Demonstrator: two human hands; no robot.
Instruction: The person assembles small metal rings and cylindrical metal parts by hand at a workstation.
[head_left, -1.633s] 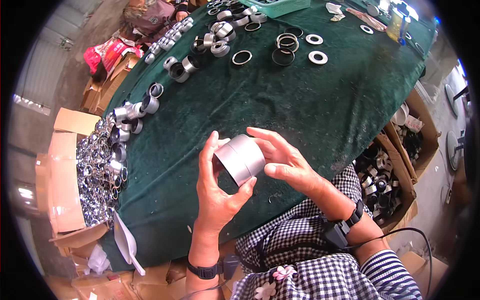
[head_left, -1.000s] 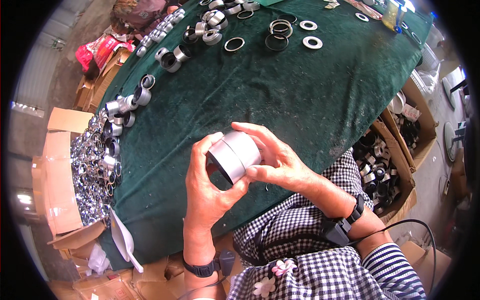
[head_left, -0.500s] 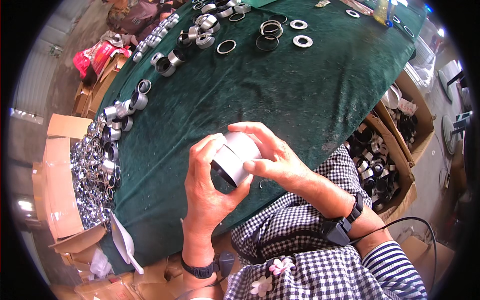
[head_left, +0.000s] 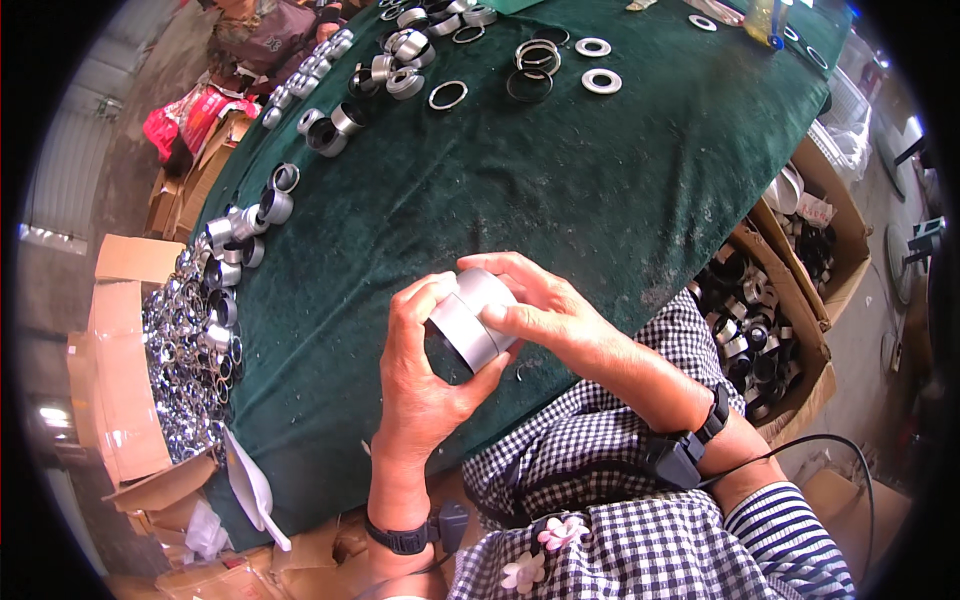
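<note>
Sleeve half hidden between two hands

Cardboard box (head_left: pixel 130 380) of shiny metal rings sits off the table's left edge, its contents too jumbled to separate. Above the near edge of the green table (head_left: pixel 560 200), the left hand (head_left: pixel 420 385) cups a short metal sleeve (head_left: pixel 470 325), thumb over its rim; the right hand (head_left: pixel 545 310) pinches its far end, covering it. Since earlier, the sleeve has tilted, showing its dark bore.

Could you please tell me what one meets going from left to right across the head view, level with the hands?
Cardboard box of metal rings → left hand → metal cylinder → right hand → cardboard box of dark parts.
</note>
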